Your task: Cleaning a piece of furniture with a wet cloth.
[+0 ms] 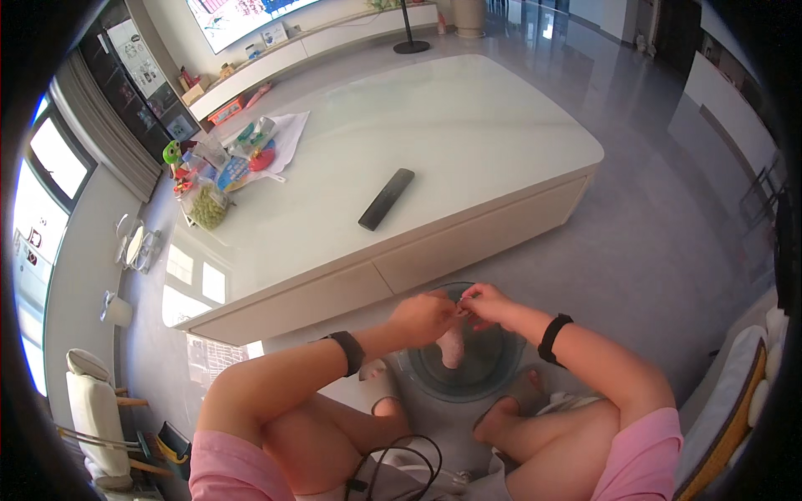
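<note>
Between my feet stands a round, see-through bluish-grey basin or bin point(460, 394), and both hands are over it. A pale pink elongated piece with a bumpy surface point(452, 351), possibly raw poultry, hangs down from my fingers. My left hand point(423, 319) is closed around its upper end. At the same spot my right hand point(492, 305) pinches a small bit of it between thumb and fingertips, touching the left. The fingers hide the top of the piece, so its exact kind is unclear.
A low white table point(476, 138) with drawers stands just beyond the basin, a black remote control point(386, 199) on top. A jar of green contents point(208, 203) and packets sit at its left end. Black cables point(407, 454) cross my lap. A cushioned seat point(720, 401) is at right.
</note>
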The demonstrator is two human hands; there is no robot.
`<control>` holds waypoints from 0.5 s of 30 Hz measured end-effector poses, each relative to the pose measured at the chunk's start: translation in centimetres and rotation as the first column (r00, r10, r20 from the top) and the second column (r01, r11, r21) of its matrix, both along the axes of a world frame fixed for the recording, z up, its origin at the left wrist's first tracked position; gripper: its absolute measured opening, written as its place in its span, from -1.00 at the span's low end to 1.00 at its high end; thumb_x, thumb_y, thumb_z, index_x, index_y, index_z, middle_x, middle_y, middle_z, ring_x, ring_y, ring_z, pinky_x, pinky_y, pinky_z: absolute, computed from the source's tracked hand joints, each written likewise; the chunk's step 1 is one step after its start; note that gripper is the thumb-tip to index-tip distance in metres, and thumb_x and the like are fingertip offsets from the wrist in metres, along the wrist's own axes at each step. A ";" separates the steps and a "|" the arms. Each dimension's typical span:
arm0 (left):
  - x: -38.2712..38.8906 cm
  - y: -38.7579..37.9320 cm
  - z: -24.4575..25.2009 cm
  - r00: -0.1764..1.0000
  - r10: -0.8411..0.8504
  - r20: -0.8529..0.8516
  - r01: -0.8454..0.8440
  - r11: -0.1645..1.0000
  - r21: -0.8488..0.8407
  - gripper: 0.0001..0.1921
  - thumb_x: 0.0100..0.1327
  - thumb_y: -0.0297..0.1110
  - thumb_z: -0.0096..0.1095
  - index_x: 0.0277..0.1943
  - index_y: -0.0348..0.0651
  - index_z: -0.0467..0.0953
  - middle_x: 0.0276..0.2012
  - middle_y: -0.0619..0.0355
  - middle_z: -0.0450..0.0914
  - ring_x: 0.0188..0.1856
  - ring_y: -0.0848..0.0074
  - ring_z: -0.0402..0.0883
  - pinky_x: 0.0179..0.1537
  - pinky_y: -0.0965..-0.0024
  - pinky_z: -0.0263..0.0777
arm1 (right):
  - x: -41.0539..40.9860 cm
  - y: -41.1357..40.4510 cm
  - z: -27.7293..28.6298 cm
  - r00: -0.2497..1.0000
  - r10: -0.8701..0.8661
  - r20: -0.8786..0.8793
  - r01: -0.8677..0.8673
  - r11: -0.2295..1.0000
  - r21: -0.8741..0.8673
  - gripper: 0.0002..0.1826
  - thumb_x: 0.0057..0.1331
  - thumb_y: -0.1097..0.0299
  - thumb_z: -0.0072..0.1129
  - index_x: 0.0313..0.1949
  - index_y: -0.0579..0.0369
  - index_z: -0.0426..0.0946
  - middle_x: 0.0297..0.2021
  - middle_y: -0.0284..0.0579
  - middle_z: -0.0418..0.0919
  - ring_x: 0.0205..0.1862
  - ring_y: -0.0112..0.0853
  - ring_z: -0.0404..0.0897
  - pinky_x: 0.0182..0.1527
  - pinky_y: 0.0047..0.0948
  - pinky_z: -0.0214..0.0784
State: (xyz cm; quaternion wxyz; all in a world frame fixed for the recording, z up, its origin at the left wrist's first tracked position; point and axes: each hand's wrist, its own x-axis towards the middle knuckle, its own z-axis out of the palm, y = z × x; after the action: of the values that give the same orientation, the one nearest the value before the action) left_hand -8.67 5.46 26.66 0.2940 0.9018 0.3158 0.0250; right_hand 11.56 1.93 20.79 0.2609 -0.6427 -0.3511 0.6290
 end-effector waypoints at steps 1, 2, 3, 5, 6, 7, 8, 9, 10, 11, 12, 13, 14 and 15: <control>-0.2 0.2 -0.4 1.000 -0.008 -0.030 0.008 1.000 0.008 -0.75 0.33 -0.19 0.10 -0.09 -0.08 0.64 -0.15 0.00 0.61 -0.08 0.08 0.62 -0.06 0.10 0.51 | 0.2 0.1 -0.1 1.000 0.001 -0.001 -0.001 1.000 0.000 -0.69 0.34 0.16 0.26 -0.08 0.11 0.53 -0.22 -0.20 0.61 -0.24 -0.41 0.62 -0.30 -0.35 0.60; -0.4 0.4 -0.7 0.999 -0.008 -0.031 0.008 1.000 0.007 -0.75 0.33 -0.19 0.10 -0.09 -0.08 0.64 -0.15 0.00 0.61 -0.08 0.08 0.62 -0.06 0.10 0.51 | 0.4 0.4 -0.2 0.999 0.052 -0.005 -0.052 0.999 -0.010 -0.69 0.37 0.17 0.23 -0.05 0.11 0.52 -0.17 -0.17 0.62 -0.23 -0.42 0.62 -0.26 -0.37 0.60; -0.6 0.5 -0.7 0.999 -0.003 -0.046 0.003 1.000 -0.005 -0.75 0.33 -0.20 0.10 -0.10 -0.08 0.64 -0.16 0.00 0.63 -0.08 0.07 0.63 -0.07 0.08 0.52 | 0.7 0.6 -0.3 0.995 0.103 -0.011 -0.103 0.995 -0.020 -0.68 0.40 0.17 0.20 -0.01 0.11 0.52 -0.13 -0.15 0.62 -0.23 -0.42 0.63 -0.23 -0.38 0.61; -0.9 0.7 -0.6 0.998 0.001 -0.062 -0.002 1.000 -0.017 -0.76 0.32 -0.20 0.10 -0.10 -0.09 0.63 -0.17 -0.01 0.65 -0.09 0.06 0.64 -0.08 0.06 0.52 | 1.4 0.9 -0.6 0.990 0.135 -0.037 -0.135 0.991 -0.013 -0.69 0.41 0.17 0.21 -0.02 0.12 0.52 -0.13 -0.15 0.64 -0.23 -0.43 0.64 -0.22 -0.40 0.60; -1.0 0.8 -0.3 0.993 0.018 -0.116 -0.019 1.000 -0.007 -0.76 0.32 -0.19 0.12 -0.10 -0.08 0.64 -0.18 -0.02 0.67 -0.10 0.05 0.65 -0.09 0.05 0.53 | 1.9 1.0 -0.6 0.985 0.165 -0.059 -0.165 0.986 -0.006 -0.69 0.41 0.18 0.21 -0.02 0.13 0.53 -0.14 -0.15 0.65 -0.23 -0.43 0.64 -0.21 -0.43 0.60; -1.1 0.9 -0.1 0.985 0.035 -0.169 -0.035 0.999 0.003 -0.76 0.31 -0.18 0.14 -0.10 -0.08 0.64 -0.19 -0.03 0.69 -0.11 0.05 0.66 -0.10 0.04 0.53 | 2.4 0.9 -0.5 0.985 0.164 -0.059 -0.165 0.986 -0.008 -0.69 0.41 0.18 0.21 -0.02 0.13 0.53 -0.14 -0.15 0.65 -0.23 -0.43 0.64 -0.21 -0.43 0.60; -1.2 1.2 -0.2 0.985 0.035 -0.169 -0.035 0.999 0.002 -0.76 0.31 -0.18 0.14 -0.10 -0.08 0.64 -0.19 -0.03 0.69 -0.11 0.05 0.66 -0.10 0.04 0.53 | 3.0 0.8 -0.4 0.982 0.176 -0.072 -0.176 0.984 0.005 -0.70 0.41 0.18 0.22 -0.03 0.13 0.53 -0.15 -0.15 0.66 -0.23 -0.43 0.66 -0.21 -0.45 0.59; -1.5 1.6 -0.2 0.986 0.040 -0.163 -0.045 0.999 -0.029 -0.76 0.31 -0.17 0.16 -0.10 -0.07 0.64 -0.20 -0.04 0.69 -0.11 0.04 0.67 -0.09 0.04 0.54 | 3.4 0.8 -0.2 0.978 0.190 -0.085 -0.189 0.982 0.021 -0.71 0.41 0.19 0.23 -0.04 0.14 0.53 -0.16 -0.15 0.67 -0.23 -0.43 0.67 -0.21 -0.47 0.59; -1.7 1.9 -0.2 0.986 0.045 -0.158 -0.056 0.997 -0.061 -0.76 0.30 -0.16 0.18 -0.10 -0.06 0.65 -0.20 -0.05 0.70 -0.11 0.03 0.67 -0.09 0.04 0.54 | 3.6 0.9 -0.1 0.978 0.191 -0.085 -0.190 0.982 0.021 -0.71 0.41 0.19 0.23 -0.04 0.14 0.53 -0.16 -0.15 0.67 -0.23 -0.43 0.67 -0.21 -0.47 0.59; -1.9 2.1 -0.2 0.986 0.047 -0.159 -0.057 0.997 -0.061 -0.76 0.30 -0.16 0.18 -0.10 -0.06 0.65 -0.20 -0.05 0.70 -0.11 0.03 0.67 -0.09 0.04 0.54 | 3.8 1.1 0.0 0.972 0.217 -0.088 -0.214 0.976 0.037 -0.72 0.40 0.21 0.24 -0.07 0.15 0.53 -0.20 -0.13 0.69 -0.25 -0.42 0.68 -0.22 -0.48 0.59; -1.9 2.2 -0.2 0.985 0.058 -0.164 -0.067 0.996 -0.055 -0.76 0.30 -0.15 0.18 -0.10 -0.05 0.65 -0.20 -0.05 0.70 -0.12 0.03 0.67 -0.10 0.04 0.54 | 4.0 1.1 0.2 0.967 0.240 -0.089 -0.236 0.970 0.050 -0.74 0.40 0.24 0.26 -0.09 0.16 0.52 -0.24 -0.12 0.70 -0.28 -0.42 0.70 -0.24 -0.49 0.58; -1.9 2.3 -0.2 0.983 0.068 -0.170 -0.077 0.996 -0.050 -0.76 0.31 -0.15 0.18 -0.09 -0.03 0.66 -0.20 -0.05 0.70 -0.12 0.03 0.67 -0.10 0.05 0.55 | 4.2 1.1 0.3 0.967 0.239 -0.088 -0.235 0.971 0.047 -0.74 0.40 0.24 0.26 -0.09 0.16 0.52 -0.24 -0.12 0.70 -0.28 -0.42 0.70 -0.24 -0.49 0.58; -1.9 2.4 -0.2 0.984 0.066 -0.168 -0.076 0.996 -0.053 -0.76 0.31 -0.15 0.18 -0.09 -0.03 0.66 -0.20 -0.05 0.70 -0.12 0.03 0.67 -0.10 0.05 0.55 | 4.4 1.2 0.5 0.956 0.291 -0.045 -0.288 0.955 0.072 -0.75 0.39 0.25 0.26 -0.12 0.17 0.54 -0.28 -0.11 0.71 -0.31 -0.43 0.70 -0.29 -0.50 0.57; -2.0 2.5 -0.2 0.982 0.067 -0.174 -0.074 0.997 -0.035 -0.77 0.30 -0.15 0.18 -0.12 -0.03 0.65 -0.22 -0.04 0.70 -0.13 0.05 0.68 -0.11 0.05 0.55 | 4.3 1.3 1.0 0.938 0.346 -0.004 -0.344 0.934 0.097 -0.77 0.38 0.26 0.27 -0.15 0.18 0.56 -0.32 -0.09 0.72 -0.34 -0.45 0.71 -0.33 -0.50 0.56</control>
State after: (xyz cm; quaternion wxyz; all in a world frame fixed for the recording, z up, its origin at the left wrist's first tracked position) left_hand -10.70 7.99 26.46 0.2830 0.8826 0.3723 -0.0492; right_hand 15.90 3.26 21.79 0.1806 -0.5514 -0.4850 0.6543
